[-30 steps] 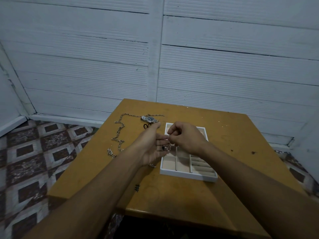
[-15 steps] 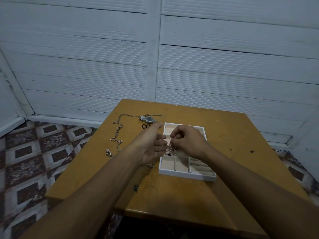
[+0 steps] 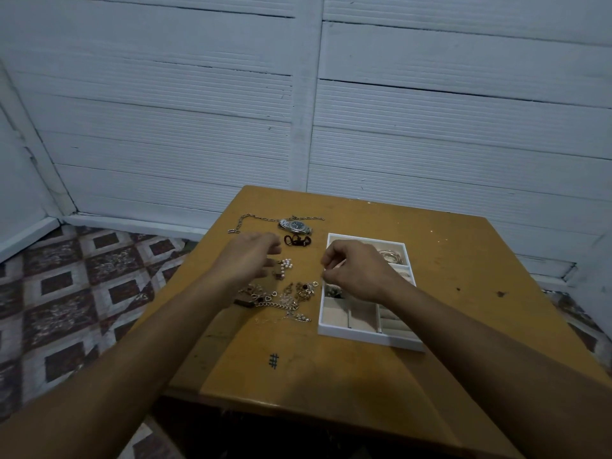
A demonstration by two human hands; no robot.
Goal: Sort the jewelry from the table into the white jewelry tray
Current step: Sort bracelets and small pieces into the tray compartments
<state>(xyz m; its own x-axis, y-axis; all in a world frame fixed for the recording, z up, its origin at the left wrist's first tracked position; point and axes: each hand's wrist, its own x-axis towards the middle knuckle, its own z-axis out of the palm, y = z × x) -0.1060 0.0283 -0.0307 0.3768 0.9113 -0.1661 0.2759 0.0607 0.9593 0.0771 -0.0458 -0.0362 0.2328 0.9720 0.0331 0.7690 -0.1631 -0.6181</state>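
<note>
The white jewelry tray (image 3: 364, 337) lies on the wooden table (image 3: 463, 293), right of centre. My right hand (image 3: 357, 273) hovers over its left compartments, thumb and forefinger pinched on a tiny pale piece that is hard to make out. My left hand (image 3: 248, 260) hangs over the table left of the tray, fingers loosely curled and holding nothing. Below and between the hands lies a loose pile of chains and charms (image 3: 281, 296) and a small pearl piece (image 3: 286, 264). Gold bangles (image 3: 390, 256) lie in the tray's back right compartment.
A silver watch (image 3: 296, 225) and a long silver chain (image 3: 245, 220) lie near the table's far left edge, with a dark brown piece (image 3: 298, 240) just in front. White plank walls stand behind the table. Patterned floor tiles (image 3: 66, 293) lie to the left.
My left hand has drawn away to the left from my right hand, uncovering the jewelry pile on the table. My right hand has stayed over the tray's left side.
</note>
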